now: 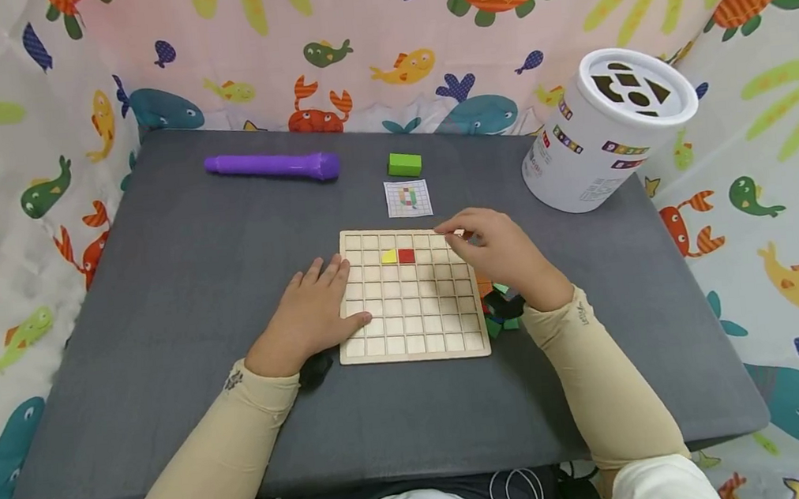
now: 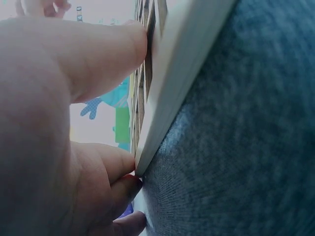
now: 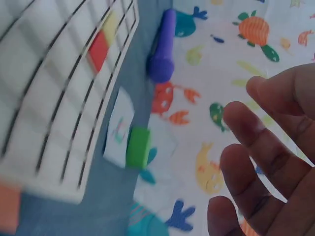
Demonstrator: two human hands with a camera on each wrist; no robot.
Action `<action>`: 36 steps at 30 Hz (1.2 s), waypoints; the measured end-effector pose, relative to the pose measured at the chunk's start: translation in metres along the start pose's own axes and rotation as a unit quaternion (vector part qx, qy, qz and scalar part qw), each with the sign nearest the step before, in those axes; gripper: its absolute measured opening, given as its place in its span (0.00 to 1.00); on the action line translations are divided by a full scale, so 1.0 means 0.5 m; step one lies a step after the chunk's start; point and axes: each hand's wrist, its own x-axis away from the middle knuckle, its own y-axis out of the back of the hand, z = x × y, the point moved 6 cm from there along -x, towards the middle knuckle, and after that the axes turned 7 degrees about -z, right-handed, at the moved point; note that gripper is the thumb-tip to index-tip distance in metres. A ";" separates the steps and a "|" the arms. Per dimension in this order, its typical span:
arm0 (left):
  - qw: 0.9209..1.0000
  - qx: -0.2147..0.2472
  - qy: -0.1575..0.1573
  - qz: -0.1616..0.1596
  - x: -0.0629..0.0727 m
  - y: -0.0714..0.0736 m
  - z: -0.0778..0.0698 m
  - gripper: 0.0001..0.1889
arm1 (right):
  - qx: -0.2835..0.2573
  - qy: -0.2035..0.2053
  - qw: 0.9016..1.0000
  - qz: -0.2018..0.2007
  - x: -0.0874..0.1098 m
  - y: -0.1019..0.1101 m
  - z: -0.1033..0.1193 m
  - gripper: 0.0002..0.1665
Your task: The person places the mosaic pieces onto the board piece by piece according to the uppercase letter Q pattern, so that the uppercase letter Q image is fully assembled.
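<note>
A wooden grid board (image 1: 395, 329) lies flat on the table, with a yellow tile (image 1: 389, 257) and a red tile (image 1: 406, 256) side by side in its upper part. My left hand (image 1: 312, 309) rests on the board's left edge, its thumb (image 2: 108, 54) over the grid and the other fingers along the side. Above the upper right corner hovers my right hand (image 1: 503, 252), fingers loosely bent. In the right wrist view, nothing shows between its fingertips (image 3: 241, 115). Loose coloured pieces (image 1: 495, 325) lie by the board's right side, partly hidden by the right hand and wrist.
Beyond the board lie a small printed pattern card (image 1: 408, 199) and a green block (image 1: 405, 164). A purple microphone-shaped stick (image 1: 271, 166) is at the back left. A white bucket (image 1: 593, 141) with shaped holes in its lid stands at the back right.
</note>
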 end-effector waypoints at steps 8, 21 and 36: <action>1.000 0.006 0.002 0.000 0.008 -0.007 0.011 0.53 | 0.023 -0.050 0.998 0.016 0.079 0.023 -0.084 0.15; 1.000 0.020 0.003 -0.010 0.023 0.004 0.012 0.53 | 0.041 -0.066 0.997 0.021 0.133 0.039 -0.139 0.14; 1.000 0.015 -0.012 0.004 -0.001 0.006 -0.016 0.53 | 0.116 -0.097 0.985 0.078 0.157 0.045 -0.179 0.16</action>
